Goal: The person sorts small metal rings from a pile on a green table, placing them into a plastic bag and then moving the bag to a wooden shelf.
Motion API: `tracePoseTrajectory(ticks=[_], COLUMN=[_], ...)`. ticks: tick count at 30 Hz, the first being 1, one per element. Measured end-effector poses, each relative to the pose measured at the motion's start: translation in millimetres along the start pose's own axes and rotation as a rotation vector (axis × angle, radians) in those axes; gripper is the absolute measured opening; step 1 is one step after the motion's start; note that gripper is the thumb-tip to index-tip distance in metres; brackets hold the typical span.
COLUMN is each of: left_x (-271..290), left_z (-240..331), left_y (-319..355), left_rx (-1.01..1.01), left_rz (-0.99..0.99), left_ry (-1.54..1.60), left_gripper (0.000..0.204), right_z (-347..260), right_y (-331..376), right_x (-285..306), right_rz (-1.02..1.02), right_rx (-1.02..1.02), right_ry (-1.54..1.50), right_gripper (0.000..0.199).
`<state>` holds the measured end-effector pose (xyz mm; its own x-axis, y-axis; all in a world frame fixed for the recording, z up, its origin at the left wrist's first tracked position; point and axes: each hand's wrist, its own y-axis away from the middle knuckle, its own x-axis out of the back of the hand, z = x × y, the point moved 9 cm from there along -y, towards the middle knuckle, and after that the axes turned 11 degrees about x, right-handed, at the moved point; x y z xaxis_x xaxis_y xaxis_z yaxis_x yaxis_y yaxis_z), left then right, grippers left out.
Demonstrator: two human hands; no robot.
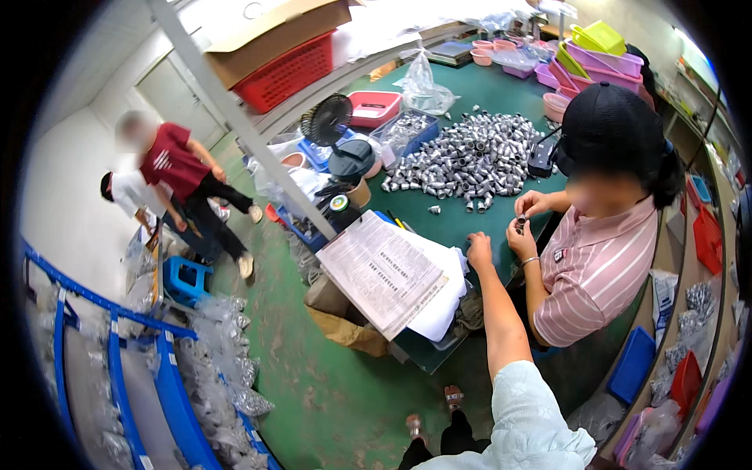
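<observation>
My right hand (479,250) reaches from a pale sleeve to the near edge of the green table (439,227), beside white sheets of paper (439,313). Its fingers are loosely bent, slightly apart, at the tabletop, and I see nothing held in them. My left hand is not in view. Close by on the right, a seated co-worker in a striped pink shirt (599,274) holds a small dark ring-like part (521,222) in both hands. Beyond lies a wide heap of small silvery metal fittings (470,157); one loose fitting (435,209) lies apart, nearer the papers.
A printed sheet (384,270) overhangs the table corner, near a metal post (251,133). A black fan (327,119) and a blue bin (415,135) of fittings stand left of the heap. Blue racking (168,392) with bagged parts lines the left; two people (176,164) stand beyond.
</observation>
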<state>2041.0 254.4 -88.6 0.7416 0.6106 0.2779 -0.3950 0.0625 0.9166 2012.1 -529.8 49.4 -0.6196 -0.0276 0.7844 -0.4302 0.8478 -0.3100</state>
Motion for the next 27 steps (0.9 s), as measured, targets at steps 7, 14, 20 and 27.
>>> tracePoseTrajectory(ticks=[7,14,20,27], left_x=[1,-31,-158,-303], left_z=[102,199,188,38], left_y=[-42,-92,-80,5], left_rx=[-0.156,-0.588,-0.501,-0.397], left_rz=[-0.098,-0.349,-0.718,-0.916], left_ry=[-0.194,-0.484,-0.623,-1.080], left_gripper=[0.028,0.026,0.024,0.021], right_z=[-1,-78,-59,-137], right_y=[14,237,682,1097], right_x=[25,161,169,237], right_rz=[0.069,0.467,0.103,1.166], right_rx=[0.049,-0.012,-0.917,-1.668], right_ry=[-0.083,-0.318,-0.122,-0.226], right_gripper=[0.056,0.017,0.016,0.014])
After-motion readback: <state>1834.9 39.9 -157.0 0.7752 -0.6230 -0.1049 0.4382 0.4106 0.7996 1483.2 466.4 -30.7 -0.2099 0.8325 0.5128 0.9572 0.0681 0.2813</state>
